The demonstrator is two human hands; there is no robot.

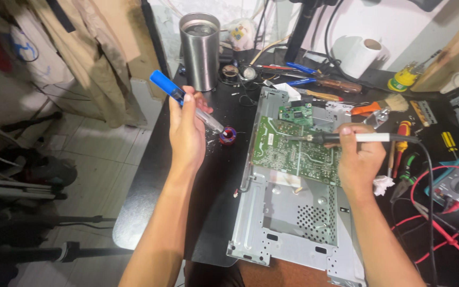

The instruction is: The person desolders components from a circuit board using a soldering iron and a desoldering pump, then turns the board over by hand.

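Metal chassis panel [293, 223]: flat on black table [208, 175], near centre. Green circuit board [288, 151]: mounted on panel's far half. Right hand [359, 159]: grip closed around soldering iron [346, 138], tip on the board. Left hand [187, 130]: grip closed around blue desoldering pump [184, 101], left of board. Steel cup [200, 50]: far left.

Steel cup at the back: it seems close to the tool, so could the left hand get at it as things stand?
Probably not freely: the left hand is shut on the blue desoldering pump, though the steel cup stands just beyond with nothing between.
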